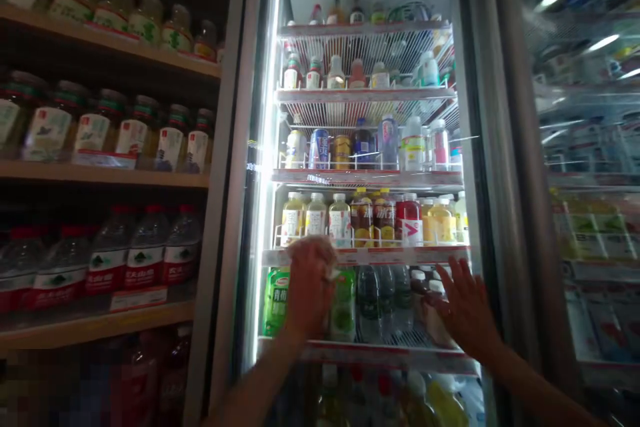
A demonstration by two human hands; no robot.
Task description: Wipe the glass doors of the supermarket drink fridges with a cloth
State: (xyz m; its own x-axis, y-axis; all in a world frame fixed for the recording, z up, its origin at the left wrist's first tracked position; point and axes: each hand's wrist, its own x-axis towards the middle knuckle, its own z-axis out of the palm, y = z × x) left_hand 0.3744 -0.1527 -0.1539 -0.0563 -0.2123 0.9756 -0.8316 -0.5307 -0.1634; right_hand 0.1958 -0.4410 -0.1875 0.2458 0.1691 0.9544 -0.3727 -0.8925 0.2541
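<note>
My left hand (309, 293), slightly blurred, is closed on a crumpled pale cloth (316, 248). It is raised in front of the lit drinks fridge, at the height of the shelf edge (385, 255). Lower right, my right hand (464, 307) is held up with its fingers spread and nothing in it, near the fridge's right side. Faint reflections suggest a glass door between the hands and the drinks; whether either hand touches it I cannot tell. Behind my left hand are green cartons (276, 302), partly hidden. Clear bottles (370, 303) stand between the two hands.
Wooden shelves (100, 173) on the left hold jars (93, 123) and red-capped water bottles (145, 250). Inside the fridge, wire shelves carry tea bottles (340, 220) and cans (319, 149). A metal door frame (525, 180) runs down the right, beside another glass-fronted fridge (595, 213).
</note>
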